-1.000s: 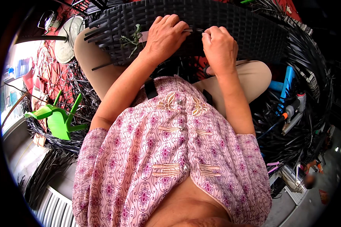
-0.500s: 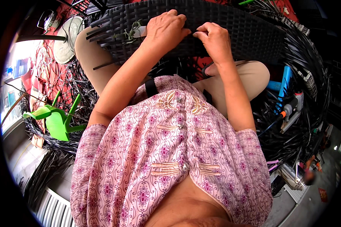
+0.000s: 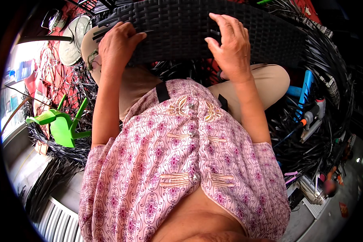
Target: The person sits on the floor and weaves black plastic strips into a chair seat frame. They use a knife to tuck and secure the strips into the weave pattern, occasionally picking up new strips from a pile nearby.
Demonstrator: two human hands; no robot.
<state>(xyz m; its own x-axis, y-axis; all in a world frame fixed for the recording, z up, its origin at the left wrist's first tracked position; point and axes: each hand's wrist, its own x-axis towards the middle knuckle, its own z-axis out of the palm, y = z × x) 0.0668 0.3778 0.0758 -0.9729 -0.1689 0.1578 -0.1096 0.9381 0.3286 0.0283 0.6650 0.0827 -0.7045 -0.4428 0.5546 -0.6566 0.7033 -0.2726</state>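
Note:
A black woven panel [image 3: 177,34] of flat plastic strips lies across my lap, with loose strip ends at its left side. My left hand [image 3: 117,46] is at that left end, its fingers curled over a black plastic strip [image 3: 148,31] whose tip sticks out beyond the thumb. What lies under the palm is hidden. My right hand [image 3: 232,46] is over the middle right of the panel, fingers and thumb apart, holding nothing. A thin green stringy scrap [image 3: 92,60] shows beside my left wrist.
Heaps of black strips [image 3: 326,149] surround me. At the left are a bright green plastic piece [image 3: 62,127] and a round pale lid [image 3: 74,40]. A blue bar [image 3: 305,90] and an orange-and-grey hand tool [image 3: 310,117] lie at the right.
My left hand has moved left along the panel to its loose end, and the green scrap has shifted left too. My right hand has opened from a pinch, staying nearly in place.

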